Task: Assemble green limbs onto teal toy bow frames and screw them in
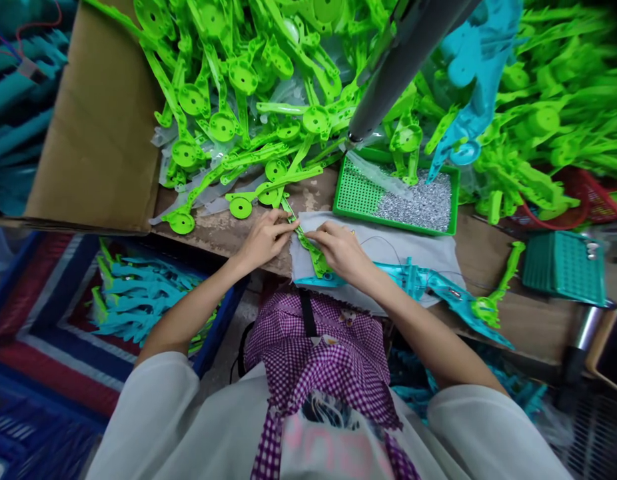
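Note:
My left hand (267, 237) pinches the upper end of a narrow lime-green plastic part (316, 259) over the near edge of the bench. The fingers of my right hand (341, 249) are bent and closed against the same part, a little lower and to the right. Its lower end rests on or against a turquoise plastic piece (318, 281) on a grey cloth (433, 248). Beyond my right forearm lies a longer turquoise part (413, 279) with thin wires by it. What sits between my right fingertips is hidden.
Lime-green parts (241, 77) are heaped across the back. A green basket (396, 228) holds small silvery pieces, with a dark power-driver-like tool (398, 73) hanging above. A cardboard box (96, 127) stands left; a blue crate (218, 340) of parts sits below. Teal baskets (563, 270) stand right.

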The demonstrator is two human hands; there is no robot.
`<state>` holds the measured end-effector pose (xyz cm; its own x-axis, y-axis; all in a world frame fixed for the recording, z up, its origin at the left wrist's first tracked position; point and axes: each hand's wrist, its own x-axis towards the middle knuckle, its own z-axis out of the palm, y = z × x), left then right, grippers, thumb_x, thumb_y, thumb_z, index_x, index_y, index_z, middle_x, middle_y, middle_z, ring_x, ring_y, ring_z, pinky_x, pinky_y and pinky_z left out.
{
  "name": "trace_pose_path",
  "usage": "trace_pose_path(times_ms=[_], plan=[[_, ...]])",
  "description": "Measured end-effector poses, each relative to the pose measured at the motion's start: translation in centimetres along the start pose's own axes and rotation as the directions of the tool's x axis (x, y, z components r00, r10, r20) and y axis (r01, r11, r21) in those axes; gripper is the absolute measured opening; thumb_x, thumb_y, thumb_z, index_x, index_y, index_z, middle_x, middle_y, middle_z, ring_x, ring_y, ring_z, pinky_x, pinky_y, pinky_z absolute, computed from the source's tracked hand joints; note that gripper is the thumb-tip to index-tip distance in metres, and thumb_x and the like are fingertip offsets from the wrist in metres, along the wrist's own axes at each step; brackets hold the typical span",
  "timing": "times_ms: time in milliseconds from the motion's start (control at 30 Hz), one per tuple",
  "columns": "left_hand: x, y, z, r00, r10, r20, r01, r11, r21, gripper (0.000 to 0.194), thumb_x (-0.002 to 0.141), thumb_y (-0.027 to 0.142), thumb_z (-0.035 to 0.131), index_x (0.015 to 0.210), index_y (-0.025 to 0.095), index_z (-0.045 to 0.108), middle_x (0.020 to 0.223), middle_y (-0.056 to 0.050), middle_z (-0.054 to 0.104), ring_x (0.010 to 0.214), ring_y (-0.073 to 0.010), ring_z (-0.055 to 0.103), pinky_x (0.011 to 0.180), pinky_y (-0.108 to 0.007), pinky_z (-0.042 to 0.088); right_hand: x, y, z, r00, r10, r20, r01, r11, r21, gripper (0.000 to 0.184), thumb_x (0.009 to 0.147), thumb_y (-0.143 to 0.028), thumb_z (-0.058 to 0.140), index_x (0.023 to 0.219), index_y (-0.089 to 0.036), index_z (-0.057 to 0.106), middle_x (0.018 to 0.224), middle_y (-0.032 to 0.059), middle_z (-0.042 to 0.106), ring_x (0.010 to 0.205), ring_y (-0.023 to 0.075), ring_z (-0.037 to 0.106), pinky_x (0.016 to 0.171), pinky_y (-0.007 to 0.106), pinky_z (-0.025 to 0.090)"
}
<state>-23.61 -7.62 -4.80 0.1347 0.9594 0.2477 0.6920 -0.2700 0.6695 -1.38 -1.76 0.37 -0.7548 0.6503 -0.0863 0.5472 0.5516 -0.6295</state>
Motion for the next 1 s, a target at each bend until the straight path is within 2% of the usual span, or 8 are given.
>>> trace_pose_path(times_ms=[167,300,400,533,667,800,900,1000], plan=[[0.1,0.0,0.1,1.000,-0.007,-0.017,0.006,0.999,-0.032,0.028,0.096,0.020,0.059,0.119,0.026,0.073,0.119,-0.009,0.064,0.112,-0.0220,0.063,0.099,-0.046,0.052,-0.6,0.1,0.4,1.000,0.013,-0.025,-0.013,1.000,-0.014,0.037,0.100,-0.022,0.040,0.124,-0.022,0.068,0.103,0.0108,0.069,0.096,0.0252,0.061,0.084,0.040,0.041],[0.0,0.1,0.0,0.999,-0.011,-0.048,0.008,0.998,-0.057,0.027,0.096,0.020,0.060,0.119,0.025,0.073,0.117,-0.009,0.065,0.113,-0.0220,0.063,0.099,-0.047,0.053,-0.4,-0.1,0.7,0.995,0.054,-0.084,-0.051,0.998,0.031,0.028,0.101,-0.027,0.045,0.113,-0.021,0.069,0.100,0.0096,0.071,0.093,0.0236,0.062,0.084,0.038,0.043],[0.1,0.4,-0.1,0.998,-0.034,-0.046,0.030,0.996,-0.079,0.027,0.095,0.020,0.062,0.119,0.026,0.073,0.115,-0.008,0.066,0.111,-0.0215,0.064,0.099,-0.045,0.053,-0.2,-0.2,0.9,0.999,0.017,-0.049,-0.021,0.996,-0.091,0.029,0.102,-0.026,0.043,0.105,-0.020,0.071,0.094,0.0107,0.069,0.088,0.0238,0.060,0.080,0.037,0.041],[0.6,0.8,0.0,0.991,-0.109,-0.074,0.101,0.990,-0.098,0.021,0.096,0.027,0.063,0.111,0.024,0.076,0.107,-0.007,0.067,0.104,-0.0213,0.065,0.096,-0.043,0.053,-0.5,-0.2,1.1,0.999,-0.049,0.019,0.052,0.969,-0.243,0.037,0.101,-0.018,0.036,0.112,-0.017,0.071,0.096,0.0142,0.066,0.087,0.0254,0.056,0.080,0.040,0.039],[1.0,1.0,0.5,0.981,-0.158,-0.114,0.145,0.983,-0.112,0.015,0.093,0.029,0.068,0.103,0.023,0.078,0.097,-0.005,0.066,0.097,-0.0207,0.066,0.090,-0.040,0.053,-0.8,0.2,1.1,0.999,-0.042,0.017,0.044,0.996,-0.077,0.040,0.099,-0.016,0.036,0.122,-0.019,0.069,0.106,0.0139,0.068,0.094,0.0250,0.060,0.083,0.039,0.044],[1.1,1.0,0.7,0.979,-0.164,-0.125,0.149,0.982,-0.118,0.013,0.091,0.026,0.070,0.101,0.024,0.077,0.095,-0.005,0.066,0.096,-0.0211,0.066,0.088,-0.039,0.052,-0.5,0.6,0.8,0.993,0.118,0.001,-0.116,0.981,0.152,0.026,0.097,-0.026,0.052,0.115,-0.021,0.071,0.100,0.0089,0.072,0.089,0.0218,0.064,0.081,0.036,0.048],[1.0,1.0,0.7,0.977,-0.170,-0.127,0.156,0.981,-0.113,0.013,0.092,0.028,0.069,0.101,0.024,0.077,0.096,-0.005,0.066,0.096,-0.0211,0.066,0.088,-0.039,0.052,-0.1,0.5,0.2,0.981,0.186,0.046,-0.191,0.965,0.180,0.020,0.094,-0.025,0.058,0.105,-0.020,0.074,0.095,0.0080,0.073,0.084,0.0201,0.064,0.079,0.035,0.048],[0.9,1.0,0.8,0.976,-0.174,-0.130,0.160,0.981,-0.107,0.013,0.092,0.030,0.068,0.101,0.024,0.077,0.097,-0.005,0.067,0.096,-0.0208,0.066,0.088,-0.039,0.052,0.2,0.2,-0.3,0.985,0.174,0.015,-0.174,0.971,0.162,0.021,0.095,-0.026,0.058,0.105,-0.022,0.075,0.094,0.0073,0.071,0.083,0.0193,0.062,0.079,0.035,0.046]])
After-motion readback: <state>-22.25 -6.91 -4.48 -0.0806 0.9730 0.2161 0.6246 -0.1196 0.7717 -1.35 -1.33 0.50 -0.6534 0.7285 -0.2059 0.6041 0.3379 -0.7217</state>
